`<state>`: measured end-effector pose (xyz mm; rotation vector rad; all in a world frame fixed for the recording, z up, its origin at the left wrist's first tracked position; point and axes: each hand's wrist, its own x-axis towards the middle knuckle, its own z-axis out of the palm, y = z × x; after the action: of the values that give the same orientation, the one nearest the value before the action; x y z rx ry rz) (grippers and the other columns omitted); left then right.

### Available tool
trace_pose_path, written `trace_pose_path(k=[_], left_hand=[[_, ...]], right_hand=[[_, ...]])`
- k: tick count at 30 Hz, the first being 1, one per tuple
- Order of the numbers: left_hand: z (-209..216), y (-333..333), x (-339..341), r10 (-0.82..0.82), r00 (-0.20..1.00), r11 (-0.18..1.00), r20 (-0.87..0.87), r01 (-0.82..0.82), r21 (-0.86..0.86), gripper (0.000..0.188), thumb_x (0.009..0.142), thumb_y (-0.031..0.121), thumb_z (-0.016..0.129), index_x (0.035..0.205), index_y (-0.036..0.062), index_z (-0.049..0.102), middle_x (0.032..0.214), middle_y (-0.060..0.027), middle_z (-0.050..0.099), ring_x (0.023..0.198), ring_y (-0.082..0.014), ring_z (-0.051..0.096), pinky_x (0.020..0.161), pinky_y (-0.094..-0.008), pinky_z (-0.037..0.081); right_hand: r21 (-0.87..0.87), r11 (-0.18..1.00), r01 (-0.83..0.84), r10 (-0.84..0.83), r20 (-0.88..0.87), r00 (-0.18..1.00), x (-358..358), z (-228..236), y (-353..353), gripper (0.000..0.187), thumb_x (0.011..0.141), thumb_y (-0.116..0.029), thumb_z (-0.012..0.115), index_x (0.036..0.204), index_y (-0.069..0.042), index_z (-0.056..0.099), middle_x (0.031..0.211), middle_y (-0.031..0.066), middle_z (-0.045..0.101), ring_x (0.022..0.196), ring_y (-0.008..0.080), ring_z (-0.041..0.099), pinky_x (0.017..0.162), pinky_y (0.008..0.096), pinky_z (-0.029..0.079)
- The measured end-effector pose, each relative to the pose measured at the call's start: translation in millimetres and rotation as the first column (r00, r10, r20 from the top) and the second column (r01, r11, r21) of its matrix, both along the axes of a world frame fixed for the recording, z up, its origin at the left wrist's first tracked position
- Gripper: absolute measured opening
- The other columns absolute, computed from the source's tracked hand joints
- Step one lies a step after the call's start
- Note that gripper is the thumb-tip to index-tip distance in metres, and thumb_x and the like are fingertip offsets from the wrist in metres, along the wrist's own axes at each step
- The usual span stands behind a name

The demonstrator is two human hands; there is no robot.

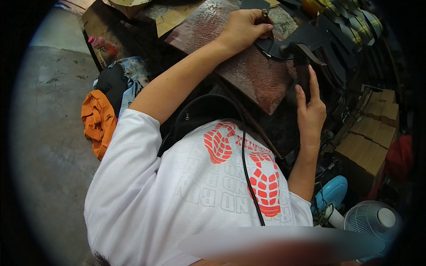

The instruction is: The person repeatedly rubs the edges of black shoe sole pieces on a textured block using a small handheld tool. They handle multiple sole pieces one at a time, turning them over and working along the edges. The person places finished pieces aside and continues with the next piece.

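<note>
My left hand [246,30] is closed in a pinch around a small dark upright tool [265,17], possibly a punch; most of it is hidden by the fingers. Beneath those fingers lies a black sheet piece [270,47], on a worn reddish-brown board [239,75]. To the right, my right hand [310,108] grips a hammer [302,71] by its dark handle. The hammer's head is just right of the left hand, over the black piece; whether it touches the piece I cannot tell.
Black cut sheets [330,48] lie right of the board, with glossy yellow-and-black pieces [355,22] behind. Cardboard boxes [368,133] and a fan [375,221] stand at right. On the left are a pink bottle [103,45] and an orange cloth [97,117]. A black cord [245,164] crosses my shirt.
</note>
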<state>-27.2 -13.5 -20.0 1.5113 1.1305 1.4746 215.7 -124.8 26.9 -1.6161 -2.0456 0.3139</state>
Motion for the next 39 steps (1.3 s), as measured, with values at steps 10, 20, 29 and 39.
trace_pose_path(k=[10, 20, 29, 39], left_hand=[[12.5, -4.9, -3.1, 0.026, 0.977, 0.999, -0.212, -0.021, 0.028, 0.018, 0.089, 0.011, 0.071, 0.102, -0.002, 0.07, 0.085, -0.0147, 0.074, 0.076, -0.0204, 0.075, 0.067, -0.0282, 0.058], [24.4, -15.9, 11.9, 0.262, 0.787, 0.896, -0.558, 0.016, 0.444, 0.019, 0.09, 0.011, 0.069, 0.106, 0.0024, 0.068, 0.092, -0.0134, 0.071, 0.082, -0.028, 0.071, 0.075, -0.0344, 0.056], [18.1, -17.7, 11.7, 0.287, 0.804, 0.897, -0.52, -0.035, 0.44, 0.016, 0.087, 0.011, 0.07, 0.101, 0.005, 0.069, 0.088, -0.015, 0.07, 0.079, -0.0327, 0.07, 0.07, -0.0375, 0.056], [28.7, -14.8, 15.8, 0.267, 0.751, 0.879, -0.604, 0.067, 0.472, 0.015, 0.081, 0.007, 0.066, 0.096, 0.0036, 0.067, 0.087, -0.0158, 0.069, 0.083, -0.0343, 0.069, 0.073, -0.041, 0.056]], right_hand=[[0.027, 0.996, -0.09, 0.094, -0.157, 0.983, 10.9, -3.5, 5.7, 0.055, 0.096, -0.029, 0.066, 0.148, -0.031, 0.048, 0.115, 0.0159, 0.072, 0.102, 0.0335, 0.071, 0.081, 0.042, 0.057], [0.588, 0.806, -0.062, 0.4, -0.465, 0.79, 8.7, 135.3, -6.1, 0.045, 0.097, -0.047, 0.06, 0.102, -0.002, 0.062, 0.083, 0.0109, 0.061, 0.063, 0.0149, 0.055, 0.055, 0.0267, 0.044], [0.003, 0.997, -0.082, 0.081, -0.227, 0.971, 27.8, 41.3, 19.0, 0.047, 0.097, -0.025, 0.066, 0.143, -0.022, 0.056, 0.121, 0.0108, 0.068, 0.089, 0.0174, 0.071, 0.075, 0.0321, 0.055], [-0.001, 0.996, -0.091, 0.088, -0.244, 0.966, 4.7, 46.8, 17.4, 0.055, 0.098, -0.021, 0.065, 0.15, -0.021, 0.046, 0.107, 0.0117, 0.068, 0.093, 0.023, 0.066, 0.074, 0.0321, 0.052]])
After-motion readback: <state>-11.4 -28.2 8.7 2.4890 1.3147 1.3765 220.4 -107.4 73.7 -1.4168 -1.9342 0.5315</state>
